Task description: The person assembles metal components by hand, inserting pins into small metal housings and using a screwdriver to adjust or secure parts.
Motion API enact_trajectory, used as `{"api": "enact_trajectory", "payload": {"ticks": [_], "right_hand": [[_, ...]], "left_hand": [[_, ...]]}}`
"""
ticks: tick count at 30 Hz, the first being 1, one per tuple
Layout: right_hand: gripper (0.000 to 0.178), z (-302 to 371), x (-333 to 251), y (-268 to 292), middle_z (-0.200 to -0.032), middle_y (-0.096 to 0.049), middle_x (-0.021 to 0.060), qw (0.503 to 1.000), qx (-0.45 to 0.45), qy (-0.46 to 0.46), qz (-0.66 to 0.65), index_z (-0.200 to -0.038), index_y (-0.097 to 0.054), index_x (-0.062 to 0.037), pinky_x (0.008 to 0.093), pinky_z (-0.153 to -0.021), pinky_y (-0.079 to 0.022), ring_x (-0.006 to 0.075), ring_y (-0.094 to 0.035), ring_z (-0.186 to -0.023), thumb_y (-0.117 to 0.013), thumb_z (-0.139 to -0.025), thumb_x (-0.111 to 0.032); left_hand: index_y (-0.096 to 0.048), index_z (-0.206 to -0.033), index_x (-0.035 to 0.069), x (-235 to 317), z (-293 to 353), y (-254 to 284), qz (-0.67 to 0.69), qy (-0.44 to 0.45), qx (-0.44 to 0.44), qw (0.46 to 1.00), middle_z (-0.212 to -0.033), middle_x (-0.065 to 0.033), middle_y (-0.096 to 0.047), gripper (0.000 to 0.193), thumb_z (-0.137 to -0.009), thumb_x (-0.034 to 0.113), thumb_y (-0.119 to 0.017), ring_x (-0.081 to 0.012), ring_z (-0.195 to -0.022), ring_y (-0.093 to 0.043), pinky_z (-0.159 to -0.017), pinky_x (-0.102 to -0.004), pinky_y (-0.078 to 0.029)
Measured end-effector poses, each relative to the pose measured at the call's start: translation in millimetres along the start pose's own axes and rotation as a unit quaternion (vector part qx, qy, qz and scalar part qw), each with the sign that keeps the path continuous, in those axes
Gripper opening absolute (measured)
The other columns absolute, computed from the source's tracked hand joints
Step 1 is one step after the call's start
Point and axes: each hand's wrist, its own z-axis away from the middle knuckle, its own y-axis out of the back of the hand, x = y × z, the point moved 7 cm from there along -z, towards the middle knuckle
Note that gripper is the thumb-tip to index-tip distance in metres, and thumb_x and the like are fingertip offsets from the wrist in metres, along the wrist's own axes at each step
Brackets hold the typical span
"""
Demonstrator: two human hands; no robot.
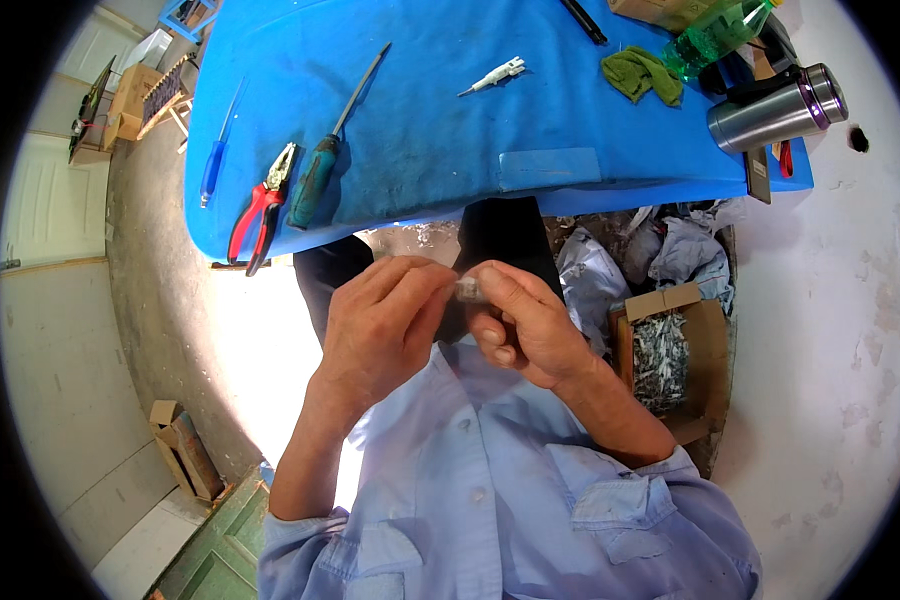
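Floor (pixel 252 330) overexp. on L; edges warped, blk corners.

One left hand (pixel 378 315) and one right hand (pixel 538 328) are holding one small part (pixel 468 290). Two screwdrivers (pixel 316 183) and one pair of pliers (pixel 262 210) are lying left. One white piece (pixel 498 74) is lying far. One cloth (pixel 642 76), one bottle (pixel 715 40) and one flask (pixel 767 114) are resting far right.

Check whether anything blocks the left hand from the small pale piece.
Nothing visible does. The left hand is right up against or beside the small pale piece, which the right hand pinches; contact is unclear.
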Motion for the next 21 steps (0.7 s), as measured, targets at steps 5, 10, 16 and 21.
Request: {"api": "enact_trajectory", "payload": {"ticks": [5, 10, 16, 21], "right_hand": [[0.031, -0.8, 1.3, 1.2, -0.064, -0.049, 0.0000, 1.000, 0.023, 0.020, 0.009, -0.102, -0.057, -0.0097, 0.0204, -0.042, -0.032, 0.0059, -0.039, -0.048, -0.049, -0.110, -0.039], [0.032, -0.6, -1.7, 3.0, -0.059, -0.045, -0.0014, 0.997, 0.020, 0.048, 0.052, -0.096, -0.053, -0.0113, 0.0209, -0.040, -0.029, 0.0050, -0.037, -0.046, -0.050, -0.110, -0.039], [0.037, -3.5, 7.2, 6.2, -0.061, -0.048, -0.0002, 0.998, -0.051, -0.038, -0.014, -0.104, -0.057, -0.0064, 0.0222, -0.041, -0.031, 0.0054, -0.041, -0.048, -0.051, -0.109, -0.042], [0.033, -7.0, 7.6, 9.4, -0.062, -0.050, 0.0004, 0.999, -0.035, 0.009, 0.031, -0.104, -0.057, -0.0061, 0.0223, -0.041, -0.032, 0.0058, -0.042, -0.048, -0.050, -0.110, -0.038]], "left_hand": [[-0.068, -0.097, 0.002, -2.9, 4.9, -2.8, -0.014, 0.005, 0.038, 0.999, -0.090, -0.0108, -0.070, 0.014, -0.085, -0.003, -0.071, -0.0283, -0.079, -0.069, -0.068, -0.0356, -0.055], [-0.067, -0.097, 0.000, -7.1, 8.1, -6.2, 0.070, 0.100, 0.017, 0.992, -0.086, -0.0115, -0.068, 0.014, -0.085, -0.007, -0.069, -0.0258, -0.070, -0.066, -0.062, -0.0330, -0.052], [-0.067, -0.098, -0.001, -0.5, 7.8, -4.9, 0.090, 0.089, 0.012, 0.992, -0.084, -0.0120, -0.066, 0.015, -0.085, -0.008, -0.067, -0.0232, -0.067, -0.066, -0.059, -0.0315, -0.051], [-0.067, -0.098, -0.002, -5.3, 9.3, -7.0, 0.102, 0.100, 0.012, 0.990, -0.082, -0.0116, -0.065, 0.014, -0.085, -0.008, -0.067, -0.0208, -0.064, -0.065, -0.056, -0.0301, -0.050]]}}
